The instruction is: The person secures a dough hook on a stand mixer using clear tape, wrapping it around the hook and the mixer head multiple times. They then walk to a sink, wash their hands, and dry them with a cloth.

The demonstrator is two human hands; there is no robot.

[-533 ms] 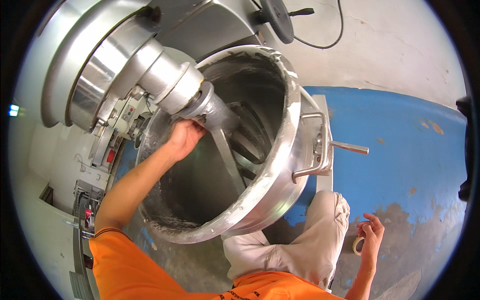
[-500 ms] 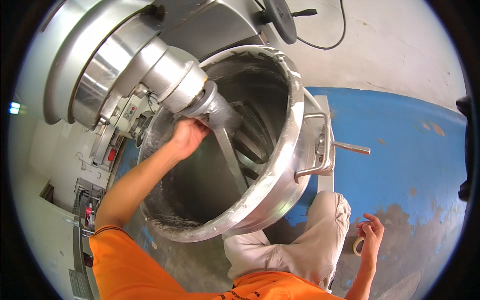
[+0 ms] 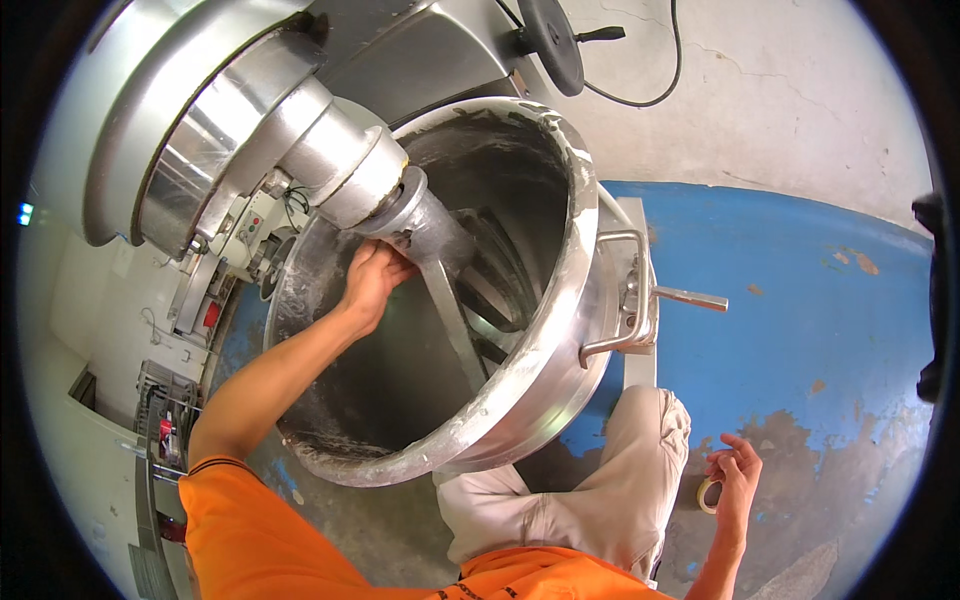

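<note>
I've L grip nearer, half-curled at beater's L side, can't tell if holding; beater slants far-L to near-R.

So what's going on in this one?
A person in an orange shirt has their left hand at the top of the beater, fingertips partly hidden. The beater hangs from the mixer head into a big metal bowl. The right hand is out to the side, beside a roll of tape; whether it holds it is unclear.
</note>
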